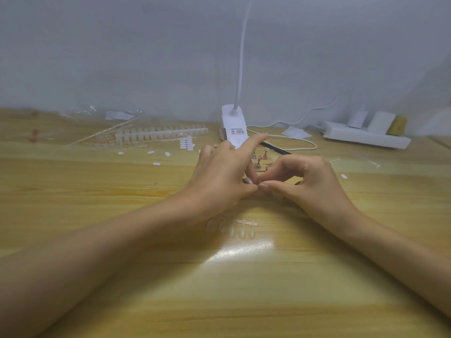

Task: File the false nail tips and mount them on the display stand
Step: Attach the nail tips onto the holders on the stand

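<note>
Head camera: my left hand (219, 176) and right hand (310, 181) meet at mid-table, thumbs and fingertips pinched together on one spot. The piece between them is hidden, and I judge it to be a false nail tip. My left forefinger points away to the far side. Such a tip would be feather-light, thin, springy and slick, apt to flick away if squeezed across its curve, so I would take it lightly by its side edges or stub. Just beyond my fingers stands the wooden display stand (264, 164), a few small pegs on it carrying tips; how many I cannot tell. Near me, a short clear sprue of nail tips (241, 228) lies on the wooden table (97, 172). At far left lie long racks of tips (158, 135), with white oval adhesive tabs (186, 143) scattered beside them. A clip lamp (234, 128) stands at the far middle and a white power strip (366, 136) at far right.
</note>
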